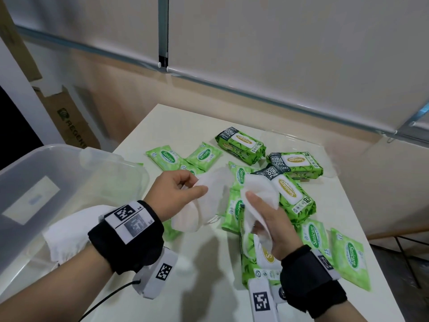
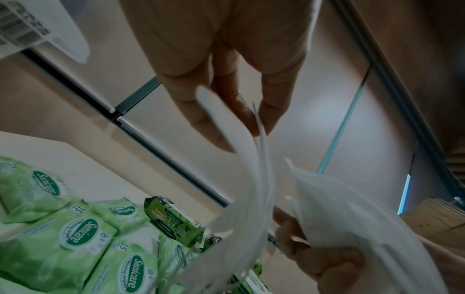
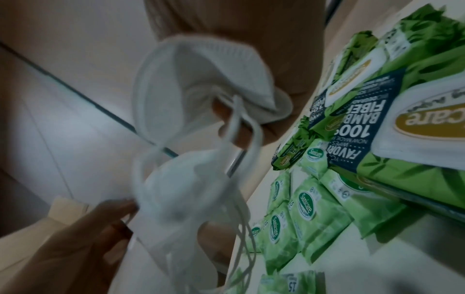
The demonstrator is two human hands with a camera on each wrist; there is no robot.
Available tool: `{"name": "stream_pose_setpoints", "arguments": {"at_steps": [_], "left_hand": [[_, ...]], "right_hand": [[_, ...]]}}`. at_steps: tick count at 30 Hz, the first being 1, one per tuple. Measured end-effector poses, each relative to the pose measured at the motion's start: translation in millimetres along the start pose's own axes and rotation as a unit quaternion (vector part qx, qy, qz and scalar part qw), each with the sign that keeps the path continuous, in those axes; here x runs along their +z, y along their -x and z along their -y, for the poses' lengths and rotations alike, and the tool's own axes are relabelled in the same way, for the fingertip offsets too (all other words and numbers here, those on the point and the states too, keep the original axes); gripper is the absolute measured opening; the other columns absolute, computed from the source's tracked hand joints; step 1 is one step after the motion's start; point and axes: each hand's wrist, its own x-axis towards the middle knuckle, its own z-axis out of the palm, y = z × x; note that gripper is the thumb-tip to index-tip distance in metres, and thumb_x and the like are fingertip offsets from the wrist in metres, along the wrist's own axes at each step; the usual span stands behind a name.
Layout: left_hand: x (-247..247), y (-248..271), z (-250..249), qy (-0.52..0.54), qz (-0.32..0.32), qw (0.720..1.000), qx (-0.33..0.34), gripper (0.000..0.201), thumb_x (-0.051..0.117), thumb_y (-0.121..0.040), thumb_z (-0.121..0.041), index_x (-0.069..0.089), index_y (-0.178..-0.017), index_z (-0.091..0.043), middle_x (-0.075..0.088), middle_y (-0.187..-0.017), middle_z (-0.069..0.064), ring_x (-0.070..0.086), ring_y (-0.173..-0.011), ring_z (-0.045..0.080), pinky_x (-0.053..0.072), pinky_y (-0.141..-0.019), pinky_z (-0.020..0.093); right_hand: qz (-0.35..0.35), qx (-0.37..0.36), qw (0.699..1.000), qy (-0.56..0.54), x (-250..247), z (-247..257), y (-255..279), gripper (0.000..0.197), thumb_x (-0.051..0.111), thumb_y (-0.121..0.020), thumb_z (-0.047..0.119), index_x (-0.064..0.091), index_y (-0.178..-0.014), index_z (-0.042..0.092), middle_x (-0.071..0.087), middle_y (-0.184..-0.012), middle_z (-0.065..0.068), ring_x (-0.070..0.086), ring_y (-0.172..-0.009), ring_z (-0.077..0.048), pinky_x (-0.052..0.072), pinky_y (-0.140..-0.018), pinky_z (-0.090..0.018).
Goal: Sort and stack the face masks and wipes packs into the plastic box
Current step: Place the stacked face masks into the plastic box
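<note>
above the surface, left hand pinches one face mask, right hand grips another mask.

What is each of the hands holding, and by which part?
Left hand pinches a white face mask by its upper edge; right hand grips another mask around its body.
</note>
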Motion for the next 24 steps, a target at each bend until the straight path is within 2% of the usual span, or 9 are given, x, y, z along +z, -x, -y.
{"name": "stream_pose_setpoints", "arguments": {"at_steps": [2,5,8,10,12,14,17,21,24], "left_hand": [[0,1,1,-0.015,0.018,1.000,0.002,0.026,0.071,-0.060,-0.032,0.052,-0.058,-0.014,0.036,-0.044,-0.013,0.029,-0.044,0.004,0.028,-0.046,0.014],[3,3,0,-0.017,0.060,0.998,-0.018,0.027,0.076,-0.063,-0.030,0.054,-0.060,-0.015,0.036,-0.045,-0.012,0.029,-0.043,0.005,0.031,-0.045,0.014],[5,5,0,-0.032,0.089,0.995,-0.038,0.023,0.079,-0.074,-0.016,0.058,-0.064,-0.012,0.043,-0.044,-0.013,0.035,-0.043,0.004,0.034,-0.045,0.011],[4,6,-1,-0.048,0.097,0.993,-0.048,0.023,0.082,-0.069,-0.027,0.065,-0.071,-0.011,0.055,-0.054,-0.010,0.046,-0.050,0.007,0.040,-0.051,0.014],[2,5,1,-0.079,0.093,0.991,-0.052,0.040,0.078,-0.055,-0.049,0.070,-0.079,-0.018,0.068,-0.074,-0.004,0.058,-0.066,0.009,0.045,-0.064,0.018],[1,6,0,-0.103,0.088,0.990,-0.050,0.045,0.076,-0.052,-0.057,0.071,-0.084,-0.026,0.070,-0.091,-0.012,0.062,-0.088,0.003,0.045,-0.078,0.018],[-1,5,-2,-0.097,0.110,0.988,-0.042,0.046,0.079,-0.049,-0.060,0.072,-0.084,-0.031,0.070,-0.090,-0.019,0.062,-0.094,0.002,0.047,-0.088,0.025],[1,6,-3,-0.077,0.132,0.988,-0.028,0.040,0.074,-0.050,-0.056,0.073,-0.079,-0.028,0.072,-0.085,-0.003,0.066,-0.082,0.013,0.052,-0.077,0.029],[0,7,-6,-0.056,0.138,0.988,-0.035,0.011,0.080,-0.072,-0.028,0.071,-0.073,-0.022,0.070,-0.069,-0.001,0.062,-0.062,0.007,0.050,-0.062,0.024]], "right_hand": [[0.020,-0.006,1.000,0.018,9,3,-2,0.016,0.063,-0.088,0.011,0.066,-0.101,0.002,0.068,-0.062,0.003,0.061,-0.048,-0.005,0.043,-0.040,-0.016],[0.019,0.010,1.000,0.020,11,2,-10,0.027,0.066,-0.085,0.006,0.066,-0.109,-0.006,0.073,-0.082,-0.011,0.069,-0.061,-0.015,0.051,-0.047,-0.021],[0.003,0.000,0.999,0.038,7,2,-13,0.031,0.068,-0.082,0.003,0.065,-0.112,-0.005,0.071,-0.103,-0.020,0.071,-0.087,-0.029,0.060,-0.070,-0.036],[0.001,-0.021,0.997,0.076,2,4,-13,0.025,0.069,-0.081,0.002,0.068,-0.106,-0.004,0.073,-0.098,-0.018,0.071,-0.084,-0.028,0.060,-0.071,-0.037],[0.012,-0.040,0.992,0.116,-3,9,-10,0.020,0.070,-0.080,0.002,0.070,-0.100,0.000,0.074,-0.093,-0.015,0.072,-0.078,-0.026,0.059,-0.067,-0.034],[0.040,-0.047,0.987,0.148,-6,14,-7,0.017,0.071,-0.079,0.004,0.072,-0.095,0.007,0.075,-0.091,-0.012,0.072,-0.080,-0.025,0.059,-0.069,-0.034],[0.077,-0.043,0.983,0.161,-5,17,-6,0.016,0.072,-0.077,0.004,0.072,-0.091,0.010,0.075,-0.091,-0.010,0.072,-0.081,-0.023,0.059,-0.072,-0.033],[0.104,-0.038,0.979,0.172,7,15,-7,0.021,0.073,-0.075,0.005,0.072,-0.096,0.007,0.075,-0.095,-0.013,0.071,-0.086,-0.026,0.058,-0.077,-0.037],[0.110,-0.036,0.982,0.150,15,11,-8,0.021,0.070,-0.078,0.002,0.071,-0.099,0.005,0.074,-0.097,-0.014,0.071,-0.086,-0.026,0.059,-0.076,-0.035]]}}
